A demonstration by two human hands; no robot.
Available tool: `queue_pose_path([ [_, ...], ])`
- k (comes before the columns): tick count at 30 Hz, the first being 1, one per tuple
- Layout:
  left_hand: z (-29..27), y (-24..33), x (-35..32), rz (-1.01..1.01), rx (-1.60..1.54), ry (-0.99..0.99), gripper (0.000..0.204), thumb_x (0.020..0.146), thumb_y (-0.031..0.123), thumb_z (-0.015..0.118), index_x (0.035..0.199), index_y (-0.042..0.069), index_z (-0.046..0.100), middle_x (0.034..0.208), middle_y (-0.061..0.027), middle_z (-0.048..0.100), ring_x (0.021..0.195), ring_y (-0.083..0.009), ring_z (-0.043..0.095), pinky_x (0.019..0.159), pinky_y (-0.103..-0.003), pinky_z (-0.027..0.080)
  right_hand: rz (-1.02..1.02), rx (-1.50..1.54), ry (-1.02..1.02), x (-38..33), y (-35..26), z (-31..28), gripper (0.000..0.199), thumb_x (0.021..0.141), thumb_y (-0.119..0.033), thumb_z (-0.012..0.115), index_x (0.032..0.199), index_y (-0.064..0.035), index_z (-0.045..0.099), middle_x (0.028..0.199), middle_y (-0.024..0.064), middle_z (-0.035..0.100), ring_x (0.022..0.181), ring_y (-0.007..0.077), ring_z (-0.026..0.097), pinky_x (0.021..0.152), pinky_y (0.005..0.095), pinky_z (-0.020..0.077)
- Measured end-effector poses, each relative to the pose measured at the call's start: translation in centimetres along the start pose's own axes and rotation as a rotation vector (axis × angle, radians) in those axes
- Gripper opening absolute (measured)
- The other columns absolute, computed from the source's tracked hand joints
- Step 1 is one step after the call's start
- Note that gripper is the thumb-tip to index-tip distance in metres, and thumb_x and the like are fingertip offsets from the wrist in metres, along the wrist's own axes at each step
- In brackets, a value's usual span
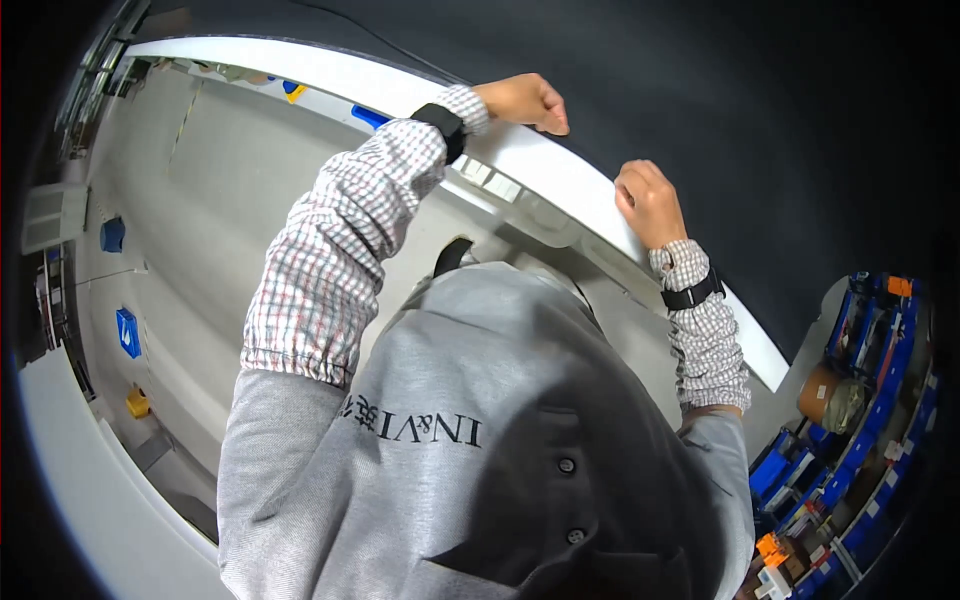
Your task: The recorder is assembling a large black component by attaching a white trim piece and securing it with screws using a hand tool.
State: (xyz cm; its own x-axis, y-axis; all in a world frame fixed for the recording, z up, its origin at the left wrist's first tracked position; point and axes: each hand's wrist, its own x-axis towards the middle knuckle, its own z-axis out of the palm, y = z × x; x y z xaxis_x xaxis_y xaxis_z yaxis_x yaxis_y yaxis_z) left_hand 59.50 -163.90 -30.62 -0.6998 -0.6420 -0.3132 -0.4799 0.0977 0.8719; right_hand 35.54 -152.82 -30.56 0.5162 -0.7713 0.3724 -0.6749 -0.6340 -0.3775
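Observation:
My left hand point(527, 101) is curled into a loose fist over the white front edge point(390, 88) of a table with a black top point(680, 80). To its right and nearer to me, my right hand point(652, 200) is also closed, fingers bent inward, at the same edge. The two hands are apart, and no object shows in either. Both forearms wear checked sleeve covers point(335, 240) with a black band point(440, 130) at each wrist.
A thin dark cable point(385, 42) runs along the far left of the black top. Blue shelf bins point(785, 465) with parts stand at the lower right. Under the table edge is a blue item point(369, 117). A blue box point(128, 333) and a yellow one point(138, 402) are at left.

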Motion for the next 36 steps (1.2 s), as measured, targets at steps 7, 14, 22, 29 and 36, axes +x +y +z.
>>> queue_pose_path([
  [7,0.7,-1.0,0.6,0.104,-0.026,-0.016,0.011,0.079,0.012,0.064,0.083,0.002,0.067,0.074,-0.0024,0.064,0.071,-0.0083,0.057,0.070,-0.023,0.046,0.062,-0.020,0.015,3.5,-1.8,2.6,0.010,0.063,0.005,0.060,0.066,-0.0004,0.053,0.074,0.0090,0.055,0.071,0.0253,0.056,0.062,0.0344,0.0474],
  [14,-5.9,-2.9,-2.1,0.047,0.246,-0.028,0.008,0.078,0.010,0.064,0.077,0.003,0.066,0.070,-0.0010,0.062,0.065,-0.0083,0.056,0.063,-0.023,0.045,0.063,-0.034,-0.027,3.7,-2.6,1.7,0.010,0.063,0.006,0.059,0.067,0.0000,0.053,0.074,0.0093,0.055,0.072,0.0255,0.056,0.063,0.0339,0.0476],
  [22,-7.3,-5.1,-4.4,-0.022,-0.087,0.001,0.013,0.079,0.015,0.067,0.083,0.003,0.066,0.074,-0.0010,0.064,0.073,-0.0091,0.059,0.074,-0.022,0.046,0.034,-0.009,-0.050,4.8,-3.1,3.2,0.013,0.061,0.006,0.061,0.069,-0.0010,0.054,0.079,0.0088,0.056,0.074,0.0254,0.055,0.064,0.0341,0.0481],
  [29,-7.3,-5.1,-4.4,-0.007,-0.083,0.005,0.012,0.079,0.012,0.065,0.082,0.001,0.065,0.073,-0.0017,0.063,0.073,-0.0080,0.057,0.070,-0.024,0.046,-0.029,0.042,-0.016,9.0,-4.4,6.3,0.011,0.061,0.003,0.062,0.070,-0.0006,0.056,0.078,0.0086,0.056,0.074,0.0250,0.055,0.063,0.0344,0.0477],
  [36,-10.3,-5.4,-5.7,0.056,0.168,-0.073,0.010,0.078,0.011,0.064,0.078,0.001,0.064,0.069,-0.0012,0.061,0.066,-0.0084,0.055,0.067,-0.024,0.045,-0.041,0.037,-0.015,12.1,-5.4,8.1,0.010,0.062,0.003,0.061,0.070,-0.0007,0.056,0.079,0.0086,0.056,0.075,0.0247,0.055,0.064,0.0345,0.0477],
])
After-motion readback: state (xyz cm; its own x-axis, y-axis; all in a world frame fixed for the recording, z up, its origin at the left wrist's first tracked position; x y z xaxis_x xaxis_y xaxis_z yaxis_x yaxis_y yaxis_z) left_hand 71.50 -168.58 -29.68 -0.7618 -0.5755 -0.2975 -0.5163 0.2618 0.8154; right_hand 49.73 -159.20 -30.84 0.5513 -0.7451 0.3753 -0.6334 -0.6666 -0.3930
